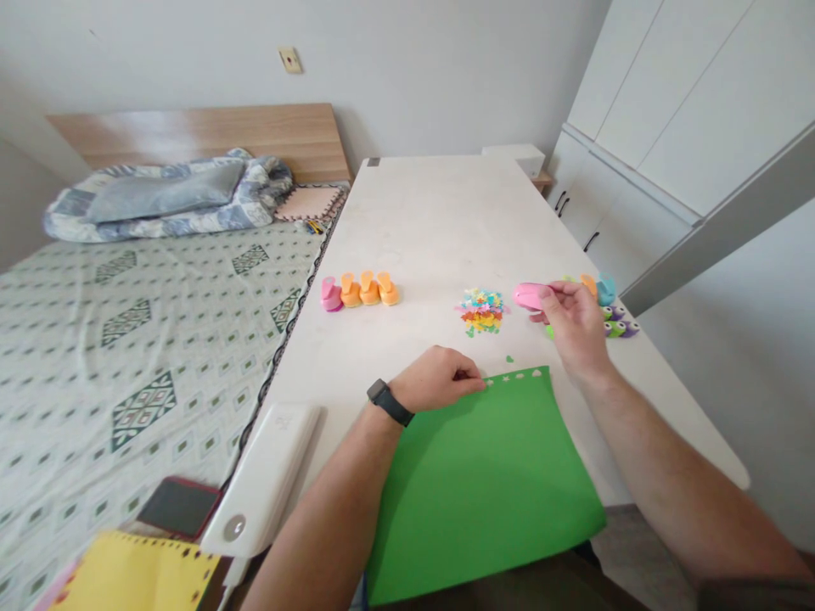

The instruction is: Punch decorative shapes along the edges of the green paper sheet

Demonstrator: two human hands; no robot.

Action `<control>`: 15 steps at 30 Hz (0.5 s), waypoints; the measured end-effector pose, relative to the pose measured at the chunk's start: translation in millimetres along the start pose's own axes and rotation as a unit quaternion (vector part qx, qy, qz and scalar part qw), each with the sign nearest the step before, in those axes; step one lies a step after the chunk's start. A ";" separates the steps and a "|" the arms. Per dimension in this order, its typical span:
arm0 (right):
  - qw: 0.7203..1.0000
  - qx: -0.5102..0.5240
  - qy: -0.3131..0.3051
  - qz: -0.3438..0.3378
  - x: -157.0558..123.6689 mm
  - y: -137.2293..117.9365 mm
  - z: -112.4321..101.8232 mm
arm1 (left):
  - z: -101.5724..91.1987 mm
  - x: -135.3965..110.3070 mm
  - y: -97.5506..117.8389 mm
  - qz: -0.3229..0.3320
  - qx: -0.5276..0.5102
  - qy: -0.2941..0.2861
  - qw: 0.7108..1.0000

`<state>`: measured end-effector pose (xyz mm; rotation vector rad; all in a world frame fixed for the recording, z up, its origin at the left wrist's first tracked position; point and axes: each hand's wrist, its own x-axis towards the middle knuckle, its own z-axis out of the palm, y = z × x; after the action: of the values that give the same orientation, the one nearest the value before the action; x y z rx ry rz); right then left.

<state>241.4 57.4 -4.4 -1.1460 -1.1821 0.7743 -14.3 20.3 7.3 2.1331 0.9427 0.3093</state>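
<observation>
A green paper sheet (484, 484) lies at the near edge of the white table (433, 221), with a row of small shapes punched out along its far edge. My left hand (439, 380), with a black watch on the wrist, rests closed on the sheet's far left corner, fingers pinched at the edge. My right hand (573, 322) holds a pink paper punch (531, 295) just above the table, to the right of a small heap of coloured paper cut-outs (482, 310). One green cut-out (509, 359) lies by the sheet's edge.
A row of pink and orange punches (358, 291) stands left of centre. More punches (611, 310) sit beyond my right hand. A white device (264, 479) lies at the table's near left. A bed (127, 339), a phone (180, 507) and yellow paper (137, 581) are left; white cabinets (637, 127) right.
</observation>
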 end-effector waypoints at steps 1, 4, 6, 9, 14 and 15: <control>0.999 0.006 -0.024 0.031 -0.7 -1.8 -0.6 | 0.2 0.1 -0.5 0.000 0.001 -0.002 1.000; 0.982 -0.011 -0.134 0.134 -5.2 -9.6 -2.4 | 0.8 0.2 -2.0 0.002 0.003 -0.003 1.000; 0.960 -0.056 -0.201 0.185 -9.1 -14.1 -3.2 | 1.1 0.2 -2.8 0.002 0.003 -0.003 1.000; 0.931 -0.118 -0.266 0.219 -13.2 -16.5 -2.6 | 1.2 0.1 -3.2 0.002 0.004 -0.001 1.000; 0.962 -0.088 -0.209 0.152 -11.1 -12.0 0.4 | 0.8 0.4 -2.3 -0.009 0.006 -0.002 1.000; 0.969 -0.075 -0.191 0.140 -9.9 -10.9 0.5 | 0.7 0.4 -2.1 -0.011 0.006 -0.001 1.000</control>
<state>237.4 45.3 3.1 -1.3473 -1.4321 1.1766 -14.8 21.1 5.3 2.1322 0.9687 0.2911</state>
